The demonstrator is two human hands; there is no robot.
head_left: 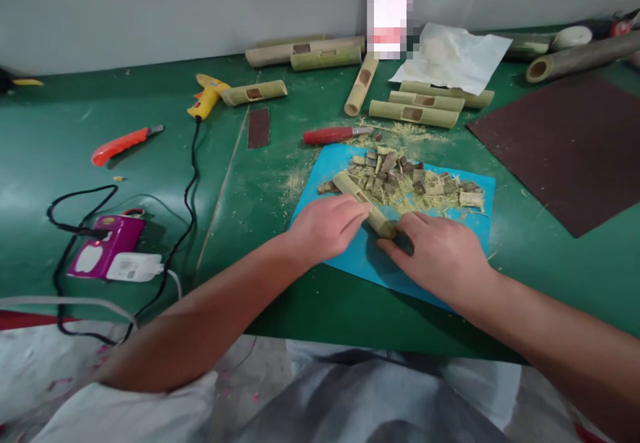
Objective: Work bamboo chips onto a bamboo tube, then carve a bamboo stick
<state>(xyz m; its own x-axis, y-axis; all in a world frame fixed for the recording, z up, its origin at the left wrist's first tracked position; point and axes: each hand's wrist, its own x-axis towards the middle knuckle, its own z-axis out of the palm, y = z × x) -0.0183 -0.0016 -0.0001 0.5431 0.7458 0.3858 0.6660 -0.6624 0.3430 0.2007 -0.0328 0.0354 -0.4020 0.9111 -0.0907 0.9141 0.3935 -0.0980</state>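
A short bamboo tube [356, 193] lies slanted on a blue mat [360, 256] on the green table. My left hand [325, 226] rests on the tube's middle with its fingers laid over it. My right hand [437, 253] grips the tube's near end with its fingertips. Beside the tube, on the mat, sits a pile of bamboo chips and shavings [415, 186]. A red-handled tool [333, 135] lies just beyond the mat.
Several cut bamboo tubes [414, 113] lie at the back, with white paper [453, 56] and a dark sheet [565, 143] to the right. At left are a yellow glue gun [207, 95], an orange utility knife [123, 144], a purple power strip [107, 255] and cables.
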